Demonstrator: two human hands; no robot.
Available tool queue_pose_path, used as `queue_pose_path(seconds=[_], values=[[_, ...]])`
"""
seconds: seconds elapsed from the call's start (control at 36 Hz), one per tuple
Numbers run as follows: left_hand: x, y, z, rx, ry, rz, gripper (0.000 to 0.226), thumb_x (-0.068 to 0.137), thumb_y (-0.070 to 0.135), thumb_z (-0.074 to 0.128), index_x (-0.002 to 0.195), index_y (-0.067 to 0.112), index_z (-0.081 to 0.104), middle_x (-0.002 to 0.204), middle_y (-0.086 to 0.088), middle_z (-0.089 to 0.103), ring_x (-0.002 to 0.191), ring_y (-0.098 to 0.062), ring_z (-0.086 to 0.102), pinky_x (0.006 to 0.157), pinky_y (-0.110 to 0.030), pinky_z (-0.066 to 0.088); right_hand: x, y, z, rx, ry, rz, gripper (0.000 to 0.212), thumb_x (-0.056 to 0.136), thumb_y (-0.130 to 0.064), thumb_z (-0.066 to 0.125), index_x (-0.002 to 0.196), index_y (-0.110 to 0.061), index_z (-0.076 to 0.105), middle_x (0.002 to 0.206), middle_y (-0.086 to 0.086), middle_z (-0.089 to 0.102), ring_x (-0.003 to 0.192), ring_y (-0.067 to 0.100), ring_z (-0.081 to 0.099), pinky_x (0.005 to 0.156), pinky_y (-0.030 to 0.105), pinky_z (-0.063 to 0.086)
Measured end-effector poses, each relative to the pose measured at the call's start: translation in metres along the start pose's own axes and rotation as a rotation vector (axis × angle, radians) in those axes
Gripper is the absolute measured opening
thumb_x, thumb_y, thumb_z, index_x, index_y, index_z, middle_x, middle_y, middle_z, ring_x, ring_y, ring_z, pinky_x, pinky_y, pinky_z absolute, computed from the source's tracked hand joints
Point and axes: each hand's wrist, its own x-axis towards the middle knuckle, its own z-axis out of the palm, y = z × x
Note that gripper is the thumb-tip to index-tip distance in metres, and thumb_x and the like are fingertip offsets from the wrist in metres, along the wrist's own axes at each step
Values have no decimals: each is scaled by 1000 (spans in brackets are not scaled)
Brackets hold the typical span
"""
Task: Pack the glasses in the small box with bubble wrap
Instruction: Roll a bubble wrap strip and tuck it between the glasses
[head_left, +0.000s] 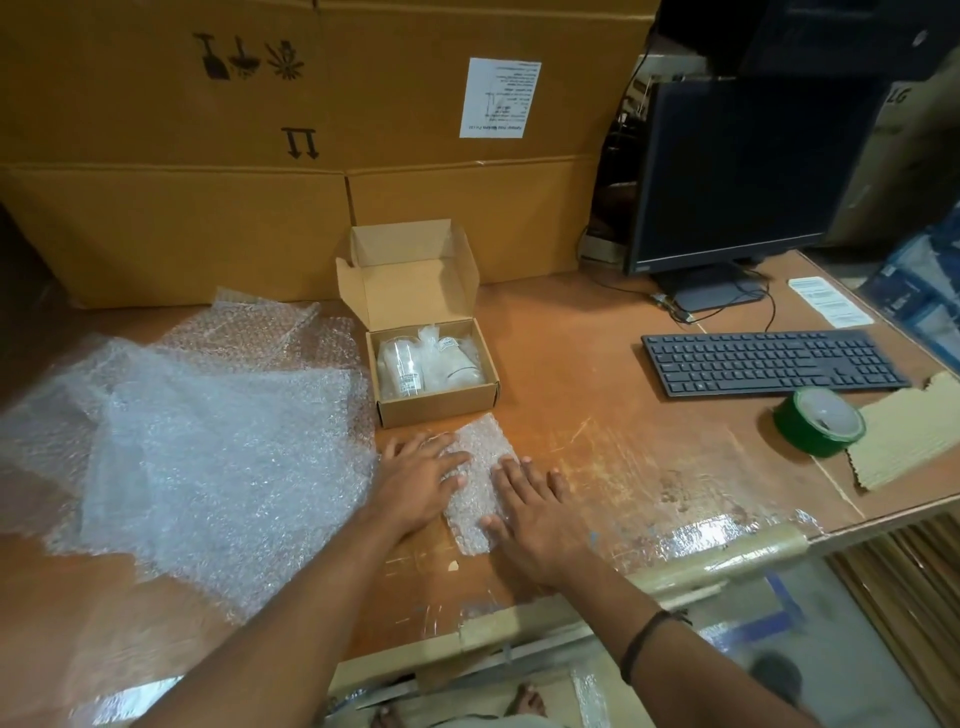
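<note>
Both arms extended forward. The left hand and right hand lie palm-down, fingers straight, side by side.

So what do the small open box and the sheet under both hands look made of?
Small brown open box: matte cardboard, probably corrugated, with folded flaps. Small clear sheet under the left hand and right hand: glossy plastic bubble wrap, dimpled throughout.

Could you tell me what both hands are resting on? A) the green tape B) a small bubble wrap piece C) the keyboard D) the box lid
B: the left hand and right hand lie flat on the small bubble wrap piece before the box.
</note>
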Motion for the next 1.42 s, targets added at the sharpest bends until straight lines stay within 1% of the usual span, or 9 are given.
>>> queue_pose_path(seconds=[0.22,0.39,0.5,0.64,0.75,0.83,1.03,1.19,1.42], values=[[-11,5,-1,17,79,-61,44,94,59,42,134,43,51,151,11,36,137,-18,27,108,-45,9,3,10,-17,122,22,53,86,82,-73,0,155,-29,9,159,-11,-5,149,16,-4,119,43,-3],[-4,10,-6,-75,185,-133,27,97,42,50,119,34,65,120,12,62,110,-13,51,95,-35,31,10,15,-37,223,78,370,53,80,-57,69,124,-30,54,122,-3,58,112,19,52,98,37,45],[3,13,-11,-336,115,-214,86,84,20,73,150,39,21,145,3,45,114,-20,56,89,-40,52,19,13,-51,378,-104,434,36,78,-43,79,98,-23,57,90,-4,63,85,17,60,67,28,47],[17,6,-17,-457,-14,-167,134,71,-15,66,134,70,-16,161,4,14,117,-34,56,78,-49,58,30,16,-59,441,-80,378,20,77,-16,74,71,-23,57,76,-3,64,75,19,62,54,24,42],[12,9,-29,-490,-18,-186,94,80,-3,67,147,49,24,128,2,56,88,-19,65,65,-30,56,28,16,-69,323,62,367,16,83,-13,64,73,-22,54,83,0,63,76,24,57,59,26,37],[9,10,-33,-453,66,-227,33,86,8,68,115,24,68,110,3,68,84,-13,63,74,-32,55,25,16,-74,213,172,389,14,87,-18,66,83,-24,54,85,0,57,75,24,49,62,26,34],[4,4,-14,-856,87,-352,21,87,-6,62,89,14,66,107,-1,67,61,-15,65,50,-27,51,23,22,-53,400,255,484,18,80,-9,66,74,-22,54,70,-4,62,58,15,52,45,23,30],[2,-2,-8,-1071,122,-385,20,81,-14,64,76,5,61,90,-10,71,75,-28,73,73,-50,59,20,19,-43,933,286,597,27,85,11,53,71,-12,57,63,9,62,52,21,59,45,30,42],[-3,-6,-13,-1077,120,-340,22,76,-16,66,72,5,63,96,-6,70,92,-17,67,75,-31,59,20,31,-32,1253,291,551,24,76,15,68,69,-7,63,95,6,71,93,20,67,80,36,58]])
